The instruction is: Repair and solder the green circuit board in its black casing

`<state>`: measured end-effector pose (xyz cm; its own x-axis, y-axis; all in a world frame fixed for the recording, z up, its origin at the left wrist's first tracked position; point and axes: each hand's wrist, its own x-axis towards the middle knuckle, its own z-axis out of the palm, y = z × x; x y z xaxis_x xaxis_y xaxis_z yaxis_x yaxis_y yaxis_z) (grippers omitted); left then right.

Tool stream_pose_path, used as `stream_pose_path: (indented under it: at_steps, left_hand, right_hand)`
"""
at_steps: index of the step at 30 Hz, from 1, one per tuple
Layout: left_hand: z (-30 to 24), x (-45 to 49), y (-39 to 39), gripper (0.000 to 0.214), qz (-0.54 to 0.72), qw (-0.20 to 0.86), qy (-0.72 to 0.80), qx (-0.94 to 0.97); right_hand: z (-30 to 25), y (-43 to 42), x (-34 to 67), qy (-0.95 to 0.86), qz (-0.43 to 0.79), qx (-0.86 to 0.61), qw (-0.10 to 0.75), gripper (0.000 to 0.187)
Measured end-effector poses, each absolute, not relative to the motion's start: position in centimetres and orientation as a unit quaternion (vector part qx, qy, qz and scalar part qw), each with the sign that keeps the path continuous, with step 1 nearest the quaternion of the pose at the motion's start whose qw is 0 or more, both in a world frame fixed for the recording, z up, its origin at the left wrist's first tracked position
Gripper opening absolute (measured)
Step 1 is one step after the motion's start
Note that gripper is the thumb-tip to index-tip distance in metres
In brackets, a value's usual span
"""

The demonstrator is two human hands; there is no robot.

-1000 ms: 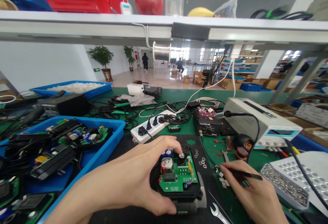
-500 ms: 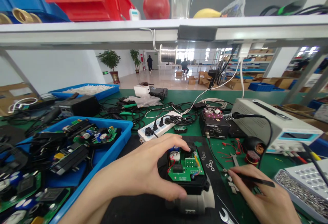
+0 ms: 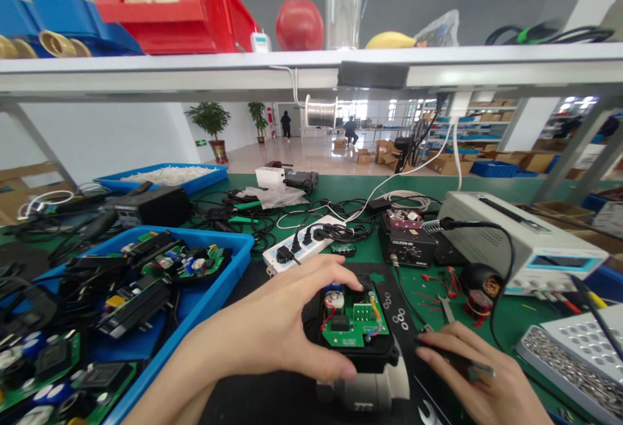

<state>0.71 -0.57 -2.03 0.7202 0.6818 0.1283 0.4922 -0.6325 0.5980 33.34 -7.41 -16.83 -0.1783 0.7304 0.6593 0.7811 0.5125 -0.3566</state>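
Observation:
My left hand is closed around a black housing, thumb on its near side and fingertips at its far side. A green circuit board with wires, blue and white components and a white pin connector sits in this housing. Below it is a grey plastic pipe-like body resting on a black mat. My right hand, to the right of the housing, grips slim black tweezers pointing left, apart from the board. Flat metal washers lie on the mat between board and hand.
A blue tray of circuit boards stands at left. Behind the housing lies a white power strip. A soldering station, a power supply and a tray of small metal parts are at right. A wrench lies in front.
My right hand has moved slightly left with the tweezers, bringing their tip closer to the housing. My left hand keeps its hold. The whole view has shifted slightly.

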Motion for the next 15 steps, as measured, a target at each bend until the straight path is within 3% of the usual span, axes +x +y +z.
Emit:
stream_pose_path:
  at_steps: [15]
  left_hand:
    - [-1.5,0.6,-1.8,0.077,0.13,0.263,0.341,0.893]
  right_hand:
    - [-15.7,-8.0,31.7,-0.82,-0.098,-0.444,0.349,0.021]
